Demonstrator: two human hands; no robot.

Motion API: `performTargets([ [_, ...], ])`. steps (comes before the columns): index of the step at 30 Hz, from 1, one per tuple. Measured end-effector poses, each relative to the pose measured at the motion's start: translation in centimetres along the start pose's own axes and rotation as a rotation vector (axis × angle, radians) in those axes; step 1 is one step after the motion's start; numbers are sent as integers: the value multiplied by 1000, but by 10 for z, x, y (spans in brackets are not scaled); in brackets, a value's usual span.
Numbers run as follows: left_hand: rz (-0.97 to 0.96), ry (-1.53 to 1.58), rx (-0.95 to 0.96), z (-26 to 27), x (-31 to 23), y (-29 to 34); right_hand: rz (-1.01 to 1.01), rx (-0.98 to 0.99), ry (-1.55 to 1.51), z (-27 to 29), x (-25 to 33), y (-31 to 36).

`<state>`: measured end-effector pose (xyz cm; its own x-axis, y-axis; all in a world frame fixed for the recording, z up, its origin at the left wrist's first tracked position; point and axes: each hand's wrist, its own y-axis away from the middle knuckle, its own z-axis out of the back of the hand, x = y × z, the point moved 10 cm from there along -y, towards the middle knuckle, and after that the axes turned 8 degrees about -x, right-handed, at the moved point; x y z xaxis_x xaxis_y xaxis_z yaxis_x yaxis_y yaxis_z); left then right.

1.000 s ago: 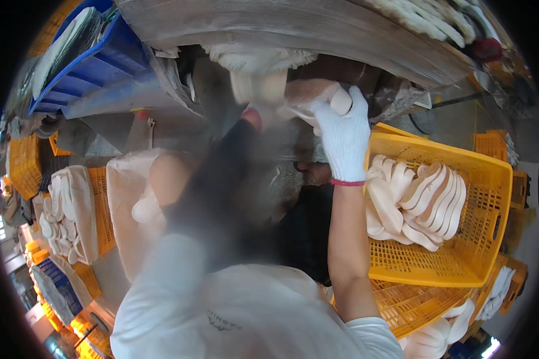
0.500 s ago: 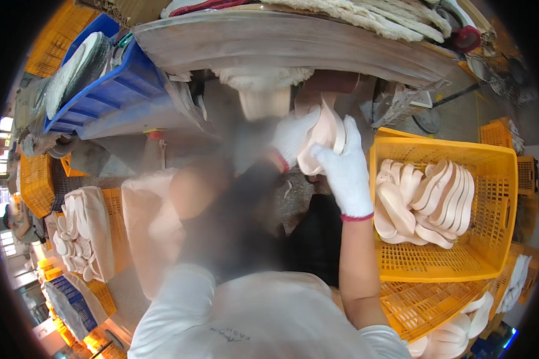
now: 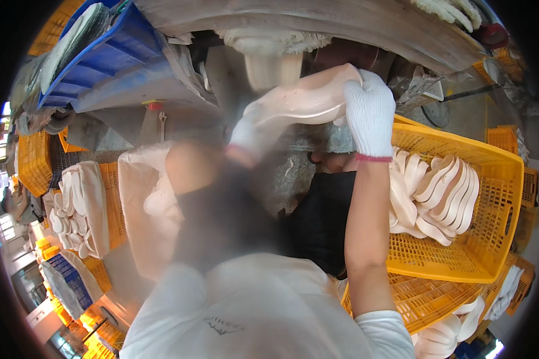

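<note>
We grasp the pale sole-shaped piece (image 3: 308, 99) by opposite ends with our left hand (image 3: 244, 127) and right hand (image 3: 370, 110), near the fluffy white material (image 3: 272, 42), apparently so it stays steady.

A batch of pale shoe soles (image 3: 440, 191) is carried in a perforated yellow crate (image 3: 503, 203) at the right, those on the right side being set in a close overlapping row and those on the left side being laid more loosely against them. At the left, pale pieces (image 3: 72, 209) are heaped on a beige liner (image 3: 100, 206) spread inside a smaller-looking orange crate (image 3: 115, 203), while flat greyish-white pads (image 3: 75, 48) are held in a blue bin (image 3: 114, 57). Along the top of a curved grey hood (image 3: 317, 21), fleecy off-white strips (image 3: 452, 12) are laid.
</note>
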<state>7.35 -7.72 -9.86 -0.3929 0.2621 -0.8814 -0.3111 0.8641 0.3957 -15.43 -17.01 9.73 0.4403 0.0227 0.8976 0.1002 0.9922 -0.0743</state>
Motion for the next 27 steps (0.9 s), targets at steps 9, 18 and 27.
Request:
performTargets([
  [9, -295, -343, 165, 8, 13, 81, 76, 145, 93, -44, -17, 50],
  [18, 438, 450, 221, -50, -33, 58, -64, 600, 146, 24, 1, 100],
  [27, -1243, -1952, -89, -137, -43, 5, 617, 148, 817, -128, 44, 72],
])
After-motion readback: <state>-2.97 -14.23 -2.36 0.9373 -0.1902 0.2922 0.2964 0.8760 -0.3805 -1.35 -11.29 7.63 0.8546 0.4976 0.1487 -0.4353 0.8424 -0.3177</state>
